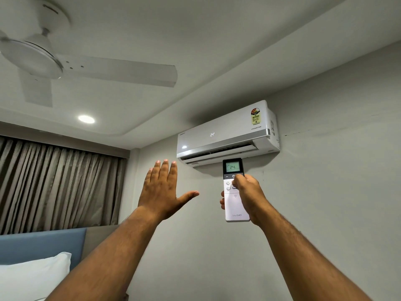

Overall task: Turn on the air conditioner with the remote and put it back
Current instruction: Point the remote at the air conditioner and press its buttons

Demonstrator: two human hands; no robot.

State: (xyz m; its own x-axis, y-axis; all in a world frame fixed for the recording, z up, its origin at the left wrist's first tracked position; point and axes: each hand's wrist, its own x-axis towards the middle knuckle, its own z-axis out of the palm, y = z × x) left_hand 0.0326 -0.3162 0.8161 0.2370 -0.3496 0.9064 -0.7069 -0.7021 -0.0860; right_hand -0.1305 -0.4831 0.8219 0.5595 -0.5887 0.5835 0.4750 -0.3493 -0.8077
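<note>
A white air conditioner (225, 133) hangs high on the grey wall. Its front shows a lit "24" and its bottom flap stands partly open. Just below it, my right hand (249, 196) holds a white remote (235, 205) upright, pointed at the unit. The remote's screen reads "24", and my thumb rests on the buttons beside the power key. My left hand (161, 192) is raised to the left of the remote, palm toward the wall, fingers spread, holding nothing.
A white ceiling fan (43, 59) hangs at the upper left, near a lit ceiling spot (86, 119). Brown curtains (56, 183) cover the left wall. A blue headboard (43, 244) and a white pillow (32, 276) sit at the lower left.
</note>
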